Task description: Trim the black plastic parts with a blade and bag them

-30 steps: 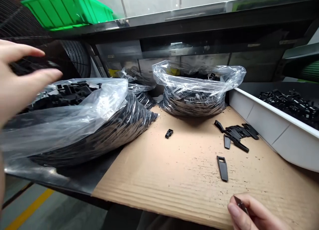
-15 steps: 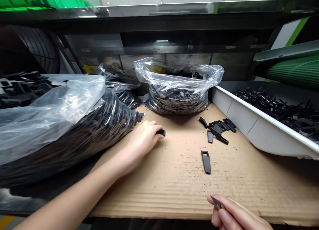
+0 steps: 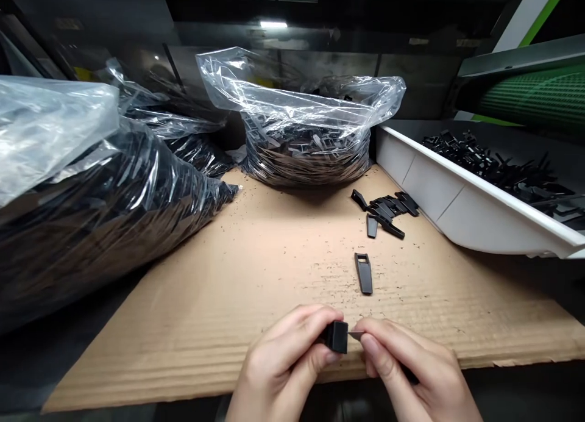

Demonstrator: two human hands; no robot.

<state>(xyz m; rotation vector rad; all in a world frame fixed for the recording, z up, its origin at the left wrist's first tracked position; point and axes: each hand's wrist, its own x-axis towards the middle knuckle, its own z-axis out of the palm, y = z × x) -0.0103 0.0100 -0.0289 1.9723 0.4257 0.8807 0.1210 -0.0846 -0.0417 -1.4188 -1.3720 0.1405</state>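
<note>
Holding a small black block (image 3: 336,336) at lower centre, the left hand (image 3: 286,364) has come back from mid-board, where it picked the piece up a half-second earlier. The right hand (image 3: 406,370) pinches a thin flat strip (image 3: 355,334), its tip now touching the block. Judged: fitting has begun above the cardboard sheet (image 3: 256,269).

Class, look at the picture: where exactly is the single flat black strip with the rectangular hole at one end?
The flat black strip lies alone on the cardboard sheet, right of centre, between the small pile of black parts and the two hands.
</note>
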